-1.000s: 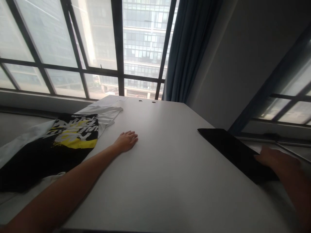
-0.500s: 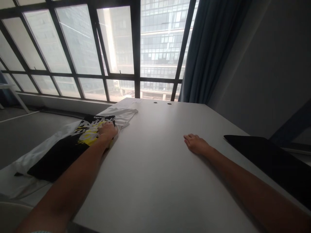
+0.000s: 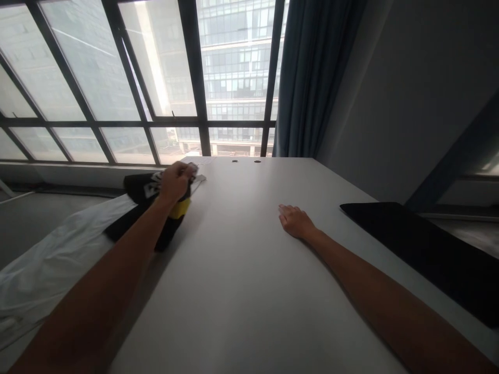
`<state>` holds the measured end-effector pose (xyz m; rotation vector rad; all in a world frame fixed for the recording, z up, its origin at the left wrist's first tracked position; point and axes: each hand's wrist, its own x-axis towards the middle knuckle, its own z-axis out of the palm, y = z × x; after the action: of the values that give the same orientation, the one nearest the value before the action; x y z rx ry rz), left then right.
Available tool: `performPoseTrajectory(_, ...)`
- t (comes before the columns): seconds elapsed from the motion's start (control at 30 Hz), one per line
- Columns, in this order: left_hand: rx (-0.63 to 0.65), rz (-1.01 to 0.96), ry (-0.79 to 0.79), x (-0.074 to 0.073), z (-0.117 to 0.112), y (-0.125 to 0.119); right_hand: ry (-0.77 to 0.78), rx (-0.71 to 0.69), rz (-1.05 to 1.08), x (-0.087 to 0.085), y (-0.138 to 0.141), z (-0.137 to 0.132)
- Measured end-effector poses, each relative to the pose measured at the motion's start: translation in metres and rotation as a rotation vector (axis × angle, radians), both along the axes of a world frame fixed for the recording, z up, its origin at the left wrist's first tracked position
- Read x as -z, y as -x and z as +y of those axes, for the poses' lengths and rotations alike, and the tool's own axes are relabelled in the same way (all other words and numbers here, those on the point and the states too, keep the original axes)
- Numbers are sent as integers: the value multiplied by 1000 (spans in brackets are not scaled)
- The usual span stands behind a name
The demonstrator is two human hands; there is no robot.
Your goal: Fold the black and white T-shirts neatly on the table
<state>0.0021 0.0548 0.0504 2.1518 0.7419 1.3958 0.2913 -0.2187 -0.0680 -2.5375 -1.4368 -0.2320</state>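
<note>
My left hand (image 3: 175, 181) is closed on a black garment (image 3: 136, 189) with white lettering and a yellow patch, probably a T-shirt, and holds it raised at the table's left side. The cloth hangs in folds below the fingers, partly hidden by my forearm. Under and beside it, white cloth (image 3: 74, 239) lies spread along the left edge. My right hand (image 3: 296, 221) rests palm down on the white table (image 3: 241, 270), its fingers stretched out and holding nothing.
A flat black sheet (image 3: 413, 244) lies along the table's right side. Two dark round holes (image 3: 257, 161) sit near the far edge. Beyond are large framed windows (image 3: 159, 62), a blue curtain (image 3: 312, 78) and a grey wall (image 3: 413, 93).
My left hand has taken hold of the black garment and lifted it off the white cloth, so it now hangs folded. My right hand still rests on the table. The view has turned slightly right.
</note>
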Motion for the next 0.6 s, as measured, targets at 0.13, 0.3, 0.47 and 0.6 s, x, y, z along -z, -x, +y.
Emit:
performPoseTrajectory(0.13,602,239,-9,15,-47,-57,-284,58,251,2,-9,-3)
performPoseTrajectory(0.3,403,551,-120,67,-37,-37,-420,73,354,0,-10,-6)
performPoseTrajectory(0.47,-2,740,-225,107,-4,9,-427,-142,265,-3,4,13)
performPoseTrajectory(0.6,-48,741,-31,120,-6,11,-330,-334,215,-14,25,43)
